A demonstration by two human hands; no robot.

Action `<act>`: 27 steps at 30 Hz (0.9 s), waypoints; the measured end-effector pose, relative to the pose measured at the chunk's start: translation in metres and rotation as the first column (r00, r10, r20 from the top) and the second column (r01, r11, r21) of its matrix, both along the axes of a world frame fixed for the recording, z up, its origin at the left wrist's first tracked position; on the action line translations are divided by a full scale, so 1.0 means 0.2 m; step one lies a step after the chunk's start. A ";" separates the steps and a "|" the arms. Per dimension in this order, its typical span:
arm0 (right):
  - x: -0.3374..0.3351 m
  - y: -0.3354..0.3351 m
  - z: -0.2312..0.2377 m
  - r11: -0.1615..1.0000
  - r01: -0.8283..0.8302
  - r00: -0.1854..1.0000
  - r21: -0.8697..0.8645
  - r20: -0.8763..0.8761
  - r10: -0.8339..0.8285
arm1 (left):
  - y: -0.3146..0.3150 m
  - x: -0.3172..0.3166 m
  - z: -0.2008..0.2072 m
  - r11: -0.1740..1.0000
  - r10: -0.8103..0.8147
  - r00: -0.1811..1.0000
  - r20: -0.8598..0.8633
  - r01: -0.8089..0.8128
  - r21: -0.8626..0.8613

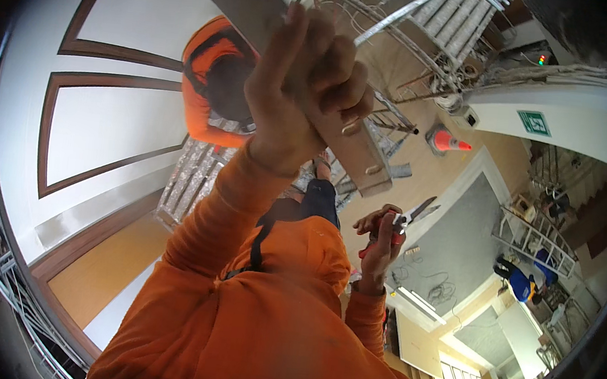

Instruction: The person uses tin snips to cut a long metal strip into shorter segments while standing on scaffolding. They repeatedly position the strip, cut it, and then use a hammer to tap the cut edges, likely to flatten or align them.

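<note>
My left hand (295, 90) is raised high in front of me, its fingers wrapped round a long, flat grey-brown strip (358, 157). The strip slants from upper left to lower right and has oval slots or raised spots near its lower end. Its material is hard to tell. Lower and to the right, my right hand (382, 244) grips red-handled snips (418, 211). Their metal blades stand apart and point up and to the right, clear of the strip.
A co-worker in orange (201, 117) bends over slatted scaffold planks (190, 186) beside the white panelled wall (119, 131). Metal scaffolding (391, 33) stands at the top. An orange traffic cone (448, 141) is on the floor below. Another person (521, 283) stands far right near a ladder-like frame.
</note>
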State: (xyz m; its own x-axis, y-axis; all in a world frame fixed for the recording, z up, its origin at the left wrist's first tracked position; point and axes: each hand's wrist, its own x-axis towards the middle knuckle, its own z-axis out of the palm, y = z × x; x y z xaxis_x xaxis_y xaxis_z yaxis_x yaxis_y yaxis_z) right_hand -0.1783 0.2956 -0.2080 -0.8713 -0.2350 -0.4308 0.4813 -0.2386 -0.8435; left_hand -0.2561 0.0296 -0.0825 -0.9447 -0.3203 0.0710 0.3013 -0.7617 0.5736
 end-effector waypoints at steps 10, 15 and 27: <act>-0.16 -0.12 -0.11 0.932 -0.314 0.937 0.180 -0.100 0.335 | -0.02 0.38 -0.15 0.950 0.243 0.920 0.307 -0.289 0.115; -0.22 -0.28 0.04 0.852 -0.488 0.821 0.191 -0.230 0.522 | -0.04 0.66 -0.09 0.931 0.326 0.819 0.473 -0.191 -0.311; -0.11 -0.91 0.44 0.755 -0.655 0.614 0.008 -0.577 0.539 | -0.05 1.02 -0.03 0.808 0.441 0.621 0.647 0.038 -0.588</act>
State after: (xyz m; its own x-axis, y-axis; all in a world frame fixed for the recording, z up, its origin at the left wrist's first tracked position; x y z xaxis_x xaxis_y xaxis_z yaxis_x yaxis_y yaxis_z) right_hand -0.2003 0.1135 -0.1206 -0.5704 -0.8077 0.1491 0.0808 -0.2358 -0.9684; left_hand -0.0525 0.0191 -0.0886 -0.6549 -0.6481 -0.3887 -0.2907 -0.2587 0.9212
